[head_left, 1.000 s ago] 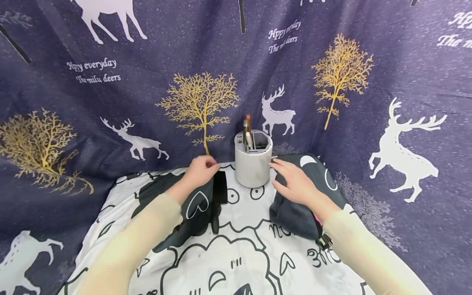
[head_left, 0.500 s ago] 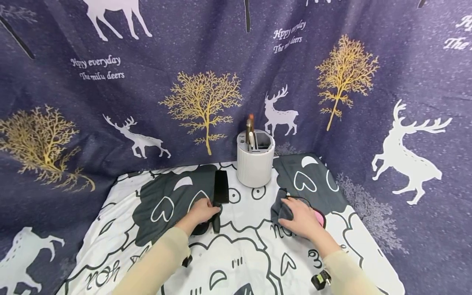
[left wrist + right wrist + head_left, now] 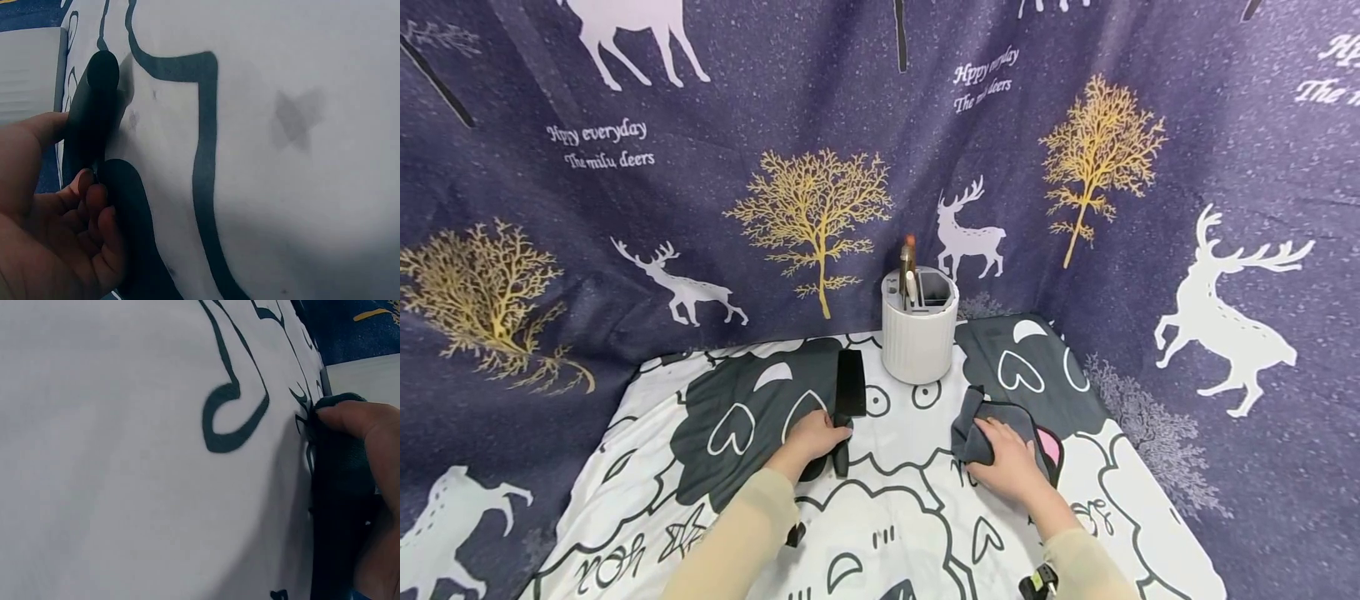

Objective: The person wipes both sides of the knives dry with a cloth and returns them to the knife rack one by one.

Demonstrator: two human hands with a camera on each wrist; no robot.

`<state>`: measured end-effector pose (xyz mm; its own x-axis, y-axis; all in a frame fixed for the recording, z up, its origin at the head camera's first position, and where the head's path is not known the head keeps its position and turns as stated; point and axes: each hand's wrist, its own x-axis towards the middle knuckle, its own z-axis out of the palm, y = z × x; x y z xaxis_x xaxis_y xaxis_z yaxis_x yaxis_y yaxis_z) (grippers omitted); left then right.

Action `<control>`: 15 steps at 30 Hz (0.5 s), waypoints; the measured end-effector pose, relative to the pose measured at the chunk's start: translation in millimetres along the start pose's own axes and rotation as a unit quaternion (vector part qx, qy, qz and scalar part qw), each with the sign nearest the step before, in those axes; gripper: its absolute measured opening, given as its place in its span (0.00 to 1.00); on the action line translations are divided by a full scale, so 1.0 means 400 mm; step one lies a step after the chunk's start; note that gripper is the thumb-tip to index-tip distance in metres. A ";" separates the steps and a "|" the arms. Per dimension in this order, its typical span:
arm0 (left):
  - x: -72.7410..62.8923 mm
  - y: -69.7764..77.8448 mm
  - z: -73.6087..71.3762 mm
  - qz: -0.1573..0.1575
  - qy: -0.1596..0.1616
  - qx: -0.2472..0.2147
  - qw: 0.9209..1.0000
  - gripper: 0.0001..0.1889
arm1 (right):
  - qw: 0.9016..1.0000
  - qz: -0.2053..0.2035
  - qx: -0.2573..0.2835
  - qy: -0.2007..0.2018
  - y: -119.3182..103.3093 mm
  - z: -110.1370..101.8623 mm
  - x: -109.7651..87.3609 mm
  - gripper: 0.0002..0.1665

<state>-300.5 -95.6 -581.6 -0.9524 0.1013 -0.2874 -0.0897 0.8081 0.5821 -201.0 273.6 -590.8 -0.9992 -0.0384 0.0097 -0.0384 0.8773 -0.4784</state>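
Observation:
My left hand [image 3: 814, 437] curls its thumb and fingers round the rounded handle [image 3: 100, 94] of a black tool with a flat rectangular head [image 3: 851, 383]. The tool lies on the patterned cloth with its head pointing away from me. My right hand [image 3: 1003, 462] grips a folded dark grey cloth [image 3: 968, 442] with black edging; a pink patch [image 3: 1049, 447] shows at its right side. In the right wrist view, my thumb [image 3: 350, 417] presses on the dark cloth [image 3: 340, 481], and the other fingers are mostly hidden.
A white ribbed round holder [image 3: 917, 346] stands at the back between the two hands, with several slim items [image 3: 909, 271] upright in it. Behind it hangs a dark blue curtain [image 3: 700, 217] printed with deer and trees. A white printed sheet [image 3: 910, 508] covers the surface.
Both hands have come down from beside the holder toward me. The left has taken hold of the black tool's handle, the right of the grey cloth. The holder stays in place.

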 end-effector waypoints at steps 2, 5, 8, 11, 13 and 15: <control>-0.001 0.000 0.000 -0.005 -0.004 -0.001 1.000 0.23 | 1.000 0.003 -0.002 0.002 -0.001 0.004 0.000 0.47; -0.003 0.001 -0.001 -0.005 0.000 -0.006 1.000 0.23 | 1.000 0.009 0.001 0.004 -0.004 0.007 0.000 0.45; -0.004 0.001 -0.002 -0.008 0.000 -0.011 1.000 0.23 | 1.000 0.013 0.007 0.006 -0.006 0.011 -0.001 0.44; -0.004 0.002 -0.004 -0.018 -0.003 -0.022 1.000 0.22 | 1.000 0.013 0.013 0.011 -0.004 0.015 -0.003 0.42; -0.005 0.003 -0.007 -0.022 -0.001 -0.031 0.999 0.20 | 1.000 0.013 0.014 0.014 -0.001 0.018 -0.004 0.40; -0.005 0.003 -0.010 -0.023 -0.003 -0.044 0.999 0.16 | 1.000 0.015 0.019 0.015 0.001 0.019 -0.004 0.39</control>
<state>-299.6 -97.2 -577.4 -0.9450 0.0679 -0.3199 -0.1594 0.7585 0.6319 -199.3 270.6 -597.6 -0.9998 0.0023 0.0218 -0.0091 0.8594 -0.5112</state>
